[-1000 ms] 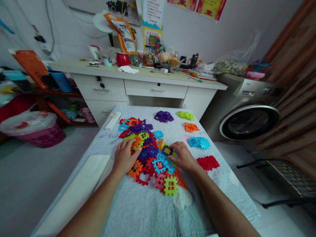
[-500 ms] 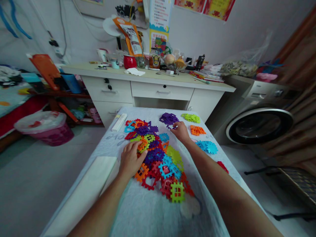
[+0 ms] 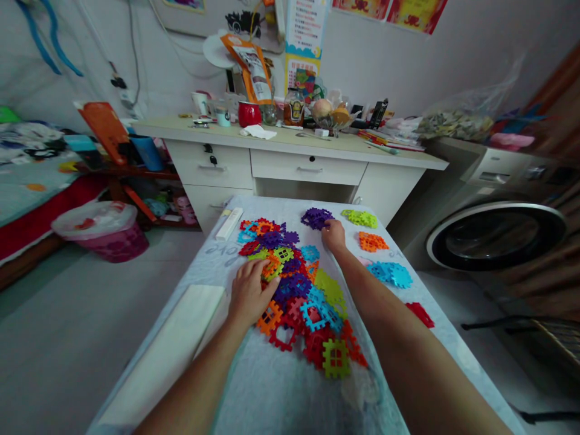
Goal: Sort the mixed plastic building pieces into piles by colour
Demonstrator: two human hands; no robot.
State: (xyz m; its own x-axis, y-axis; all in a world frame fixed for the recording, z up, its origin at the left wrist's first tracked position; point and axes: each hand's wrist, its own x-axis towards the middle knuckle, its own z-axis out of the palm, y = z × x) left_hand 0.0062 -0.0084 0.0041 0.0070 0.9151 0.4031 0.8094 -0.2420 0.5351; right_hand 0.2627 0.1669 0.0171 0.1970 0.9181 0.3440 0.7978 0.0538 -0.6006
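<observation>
A mixed heap of flat, notched plastic building pieces (image 3: 296, 287) in purple, red, blue, orange and green spreads over the middle of the cloth-covered table. My left hand (image 3: 249, 290) lies at the heap's left side, fingers stretched out and touching orange and green pieces. Farther back, my right hand (image 3: 335, 235) is at the near right edge of a pile of purple pieces (image 3: 316, 218). Its fingers are closed on a purple piece, largely hidden by them. To its right are separate groups of green pieces (image 3: 360, 218), orange pieces (image 3: 372, 241), blue pieces (image 3: 390, 273) and red pieces (image 3: 420, 315).
A long white box-like object (image 3: 167, 356) lies along the table's left side, and a smaller white bar (image 3: 229, 224) farther back. Behind stands a white desk (image 3: 308, 166) with jars and papers. A washing machine (image 3: 493, 205) is at right, a pink bin (image 3: 109, 235) at left.
My right hand has brought the purple piece up to the purple pile. My left hand stays on the heap. The whole view has shifted slightly, so things appear farther right.
</observation>
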